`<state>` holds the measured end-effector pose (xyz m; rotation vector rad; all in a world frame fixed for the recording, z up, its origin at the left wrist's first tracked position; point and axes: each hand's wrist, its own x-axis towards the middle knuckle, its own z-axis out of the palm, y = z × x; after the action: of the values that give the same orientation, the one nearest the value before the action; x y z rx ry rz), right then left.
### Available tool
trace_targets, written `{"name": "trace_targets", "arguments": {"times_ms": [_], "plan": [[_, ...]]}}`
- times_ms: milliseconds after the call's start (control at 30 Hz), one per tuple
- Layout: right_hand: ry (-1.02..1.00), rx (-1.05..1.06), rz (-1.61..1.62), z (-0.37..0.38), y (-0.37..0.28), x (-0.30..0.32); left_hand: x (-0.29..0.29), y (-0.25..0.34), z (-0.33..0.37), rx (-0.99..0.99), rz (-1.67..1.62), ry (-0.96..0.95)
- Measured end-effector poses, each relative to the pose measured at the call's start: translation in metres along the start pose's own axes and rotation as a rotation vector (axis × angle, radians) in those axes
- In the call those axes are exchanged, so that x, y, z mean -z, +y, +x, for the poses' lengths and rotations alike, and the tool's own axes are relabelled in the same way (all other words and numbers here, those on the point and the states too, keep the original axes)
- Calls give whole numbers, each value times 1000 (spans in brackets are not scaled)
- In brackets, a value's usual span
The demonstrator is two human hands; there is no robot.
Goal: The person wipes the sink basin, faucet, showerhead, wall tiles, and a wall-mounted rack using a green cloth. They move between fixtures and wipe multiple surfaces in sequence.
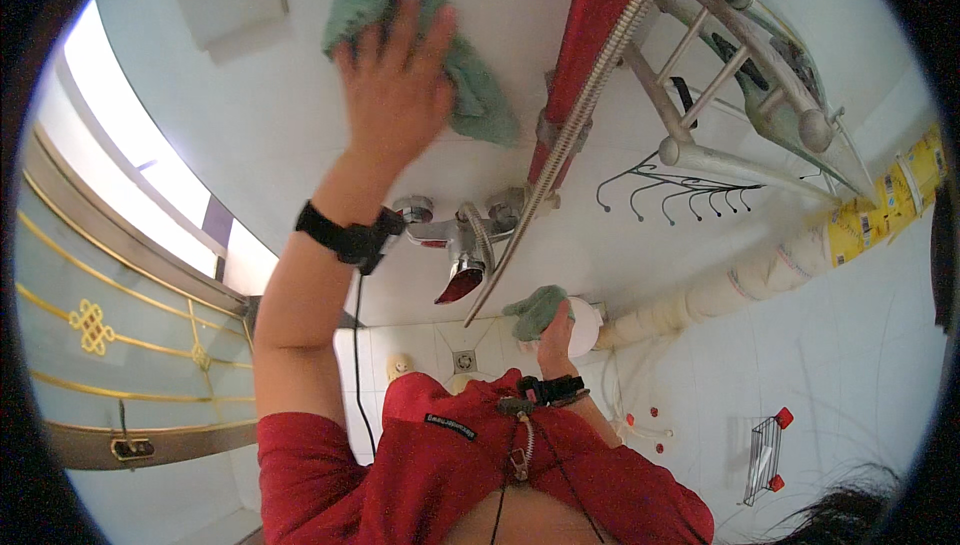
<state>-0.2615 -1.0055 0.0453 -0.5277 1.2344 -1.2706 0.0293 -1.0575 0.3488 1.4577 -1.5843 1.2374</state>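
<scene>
My left hand [398,110] lies flat with fingers spread on a green cloth [482,95], pressing it against the pale wall. The fingers are slightly blurred, and part of the cloth is hidden under them. Lower down and to the right, my right hand [557,338] is closed around a second, folded green cloth [536,311]. Between the two hands, a chrome mixer tap [462,255] with a red-tinted lever end is fixed to the wall.
A metal shower hose [590,95] arches beside a red vertical pipe [606,15]. Right of it are a metal rack [715,145], black hooks [680,185] and a wrapped pipe [720,295]. A window [130,135] is at left; a floor drain [464,361] lies below. A black cable [358,375] hangs from my left wrist.
</scene>
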Motion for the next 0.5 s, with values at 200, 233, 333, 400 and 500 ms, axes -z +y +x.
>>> {"name": "trace_targets", "arguments": {"times_ms": [200,233,333,400,500], "plan": [[-86,30,58,-4,-4,7,-6,1,-73,-844,-131,-711],[-95,32,76,-6,-8,10,-9,-8,-78,-807,-161,-574],[-132,-2,129,-9,-14,15,-8,-24,-62,-601,-114,-391],[-93,13,95,-8,-11,20,-1,-26,-22,-303,-61,-166],[-104,33,38,-3,-2,25,13,-18,54,-23,0,156]]}}
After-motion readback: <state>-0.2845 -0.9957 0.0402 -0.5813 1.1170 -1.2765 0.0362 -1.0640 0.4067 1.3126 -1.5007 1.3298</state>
